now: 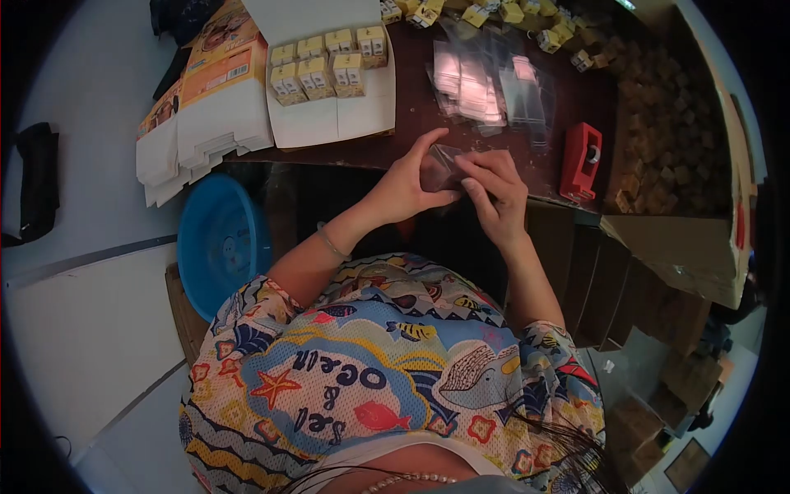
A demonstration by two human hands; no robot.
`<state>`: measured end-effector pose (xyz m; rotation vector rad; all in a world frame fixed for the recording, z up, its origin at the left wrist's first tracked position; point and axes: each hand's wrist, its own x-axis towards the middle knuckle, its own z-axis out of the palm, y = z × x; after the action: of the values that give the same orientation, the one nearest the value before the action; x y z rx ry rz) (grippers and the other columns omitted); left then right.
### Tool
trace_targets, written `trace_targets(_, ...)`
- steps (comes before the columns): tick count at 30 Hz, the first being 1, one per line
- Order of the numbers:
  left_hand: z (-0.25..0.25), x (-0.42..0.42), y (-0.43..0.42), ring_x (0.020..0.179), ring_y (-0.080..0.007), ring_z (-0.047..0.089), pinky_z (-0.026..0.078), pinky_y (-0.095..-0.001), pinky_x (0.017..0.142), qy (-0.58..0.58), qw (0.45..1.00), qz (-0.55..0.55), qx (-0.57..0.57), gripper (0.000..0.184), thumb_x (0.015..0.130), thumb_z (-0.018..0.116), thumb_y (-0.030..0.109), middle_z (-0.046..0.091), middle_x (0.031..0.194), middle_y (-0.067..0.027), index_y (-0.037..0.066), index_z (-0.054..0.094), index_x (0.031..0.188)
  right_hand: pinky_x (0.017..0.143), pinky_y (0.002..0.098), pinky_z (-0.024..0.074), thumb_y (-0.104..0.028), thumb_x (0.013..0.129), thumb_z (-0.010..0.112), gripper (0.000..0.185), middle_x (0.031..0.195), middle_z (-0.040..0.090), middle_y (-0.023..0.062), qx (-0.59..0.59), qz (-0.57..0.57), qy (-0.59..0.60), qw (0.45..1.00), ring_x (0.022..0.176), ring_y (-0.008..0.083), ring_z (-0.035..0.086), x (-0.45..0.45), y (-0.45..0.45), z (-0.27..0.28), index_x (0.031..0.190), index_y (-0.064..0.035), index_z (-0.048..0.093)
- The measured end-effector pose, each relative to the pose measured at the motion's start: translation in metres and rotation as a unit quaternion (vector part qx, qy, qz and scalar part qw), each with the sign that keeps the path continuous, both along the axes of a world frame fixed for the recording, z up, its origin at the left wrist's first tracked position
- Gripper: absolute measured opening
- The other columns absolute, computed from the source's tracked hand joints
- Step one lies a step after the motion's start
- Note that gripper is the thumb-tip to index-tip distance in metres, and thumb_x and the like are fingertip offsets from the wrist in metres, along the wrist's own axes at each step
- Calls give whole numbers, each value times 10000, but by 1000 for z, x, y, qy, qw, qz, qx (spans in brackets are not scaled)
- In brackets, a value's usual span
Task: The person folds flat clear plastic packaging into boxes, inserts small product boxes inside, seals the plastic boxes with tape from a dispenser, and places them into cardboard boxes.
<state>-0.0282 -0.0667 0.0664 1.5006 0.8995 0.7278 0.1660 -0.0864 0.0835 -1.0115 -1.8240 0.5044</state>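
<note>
Near the table's front edge, my left hand is wrapped round a small clear plastic bag, thumb and fingers on either side of it. The fingers of my right hand pinch the bag's upper right part. Whether anything is inside the bag is too dark to tell. Beyond my hands lie a stack of pinkish-white packets and flat clear bags. Up and to the left, several small yellow-and-white boxes stand in rows in an open white carton.
A red tape dispenser stands right of my hands. Further right, a large cardboard box holds many small boxes. Flattened orange-and-white cartons are stacked at the left, above a blue basin. Loose yellow boxes lie at the back.
</note>
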Motion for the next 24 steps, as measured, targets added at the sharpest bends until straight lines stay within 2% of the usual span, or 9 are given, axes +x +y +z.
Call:
trace_targets(4, -5, -4, -1, 902, -159, 626, 520, -299, 824, -10, 990, -51, -134, 894, 815, 763, 131, 621, 1007, -101, 101, 204, 1512, 772, 350, 515, 0, 753, 745, 276, 975, 675, 79, 26, 20, -80, 996, 895, 261, 617, 7, 2, -6, 1024, -50, 724)
trace_targets(10, 8, -15, 12, 924, -172, 636, 542, -342, 837, -2, 951, -132, -279, 889, 845, 741, 139, 617, 1046, -107, 69, 167, 1520, 759, 357, 522, 8, 743, 752, 243, 957, 678, 79, -10, 6, -14, 1000, 892, 274, 624, -6, -8, -8, 977, -53, 734)
trace_targets(11, 7, -15, 13, 946, -176, 634, 540, -350, 849, -8, 948, -135, -287, 883, 852, 734, 137, 617, 1055, -108, 68, 163, 1522, 866, 351, 507, -27, 803, 715, 330, 1087, 662, 104, -45, 48, -33, 997, 1011, 284, 619, 2, -5, -15, 1131, -45, 682)
trace_targets(14, -4, 3, 7, 1044, -189, 610, 513, -356, 911, -255, 942, -80, -204, 897, 877, 705, 128, 593, 1154, -122, 86, 105, 1541, 1004, 345, 437, -90, 882, 658, 461, 1267, 592, 132, -96, -14, 106, 990, 1177, 270, 565, -13, -5, -8, 1326, -31, 549)
trace_targets(15, -9, 3, 11, 1136, -198, 570, 477, -358, 964, -237, 953, -77, -170, 946, 895, 691, 130, 528, 1283, -127, 117, 17, 1558, 1085, 344, 354, -139, 931, 607, 556, 1385, 504, 146, -192, 19, 253, 948, 1290, 253, 485, -17, -7, -16, 1439, -26, 411)
trace_targets(18, -2, 11, 11, 1144, -193, 561, 462, -345, 973, -287, 949, -39, -124, 1013, 898, 700, 149, 470, 1347, -131, 144, -67, 1560, 1073, 342, 366, -138, 924, 627, 586, 1372, 519, 138, -337, 53, 349, 872, 1280, 241, 489, -11, 0, -23, 1451, -30, 396)
trace_targets(22, 2, -9, 6, 1077, -176, 565, 477, -302, 913, -10, 997, 29, 66, 961, 904, 693, 141, 460, 1338, -117, 147, 2, 1572, 1009, 370, 419, -96, 792, 752, 717, 1277, 571, 134, -158, -28, 47, 986, 1171, 281, 552, 4, 14, 18, 1422, -34, 414)
trace_targets(23, 3, -13, 7, 1046, -156, 569, 488, -279, 874, -86, 995, 50, 9, 807, 930, 649, 121, 457, 1331, -106, 123, 146, 1561, 956, 413, 438, -98, 711, 799, 756, 1213, 585, 136, -58, -43, -115, 991, 1109, 323, 556, 7, 21, 30, 1383, -48, 457)
trace_targets(24, 6, -15, 10, 1016, -153, 581, 501, -274, 839, -87, 995, 43, -12, 748, 934, 647, 126, 464, 1304, -107, 108, 204, 1537, 949, 422, 437, -109, 706, 801, 762, 1205, 586, 135, -25, -14, -143, 989, 1103, 328, 554, 4, 26, 30, 1383, -51, 454)
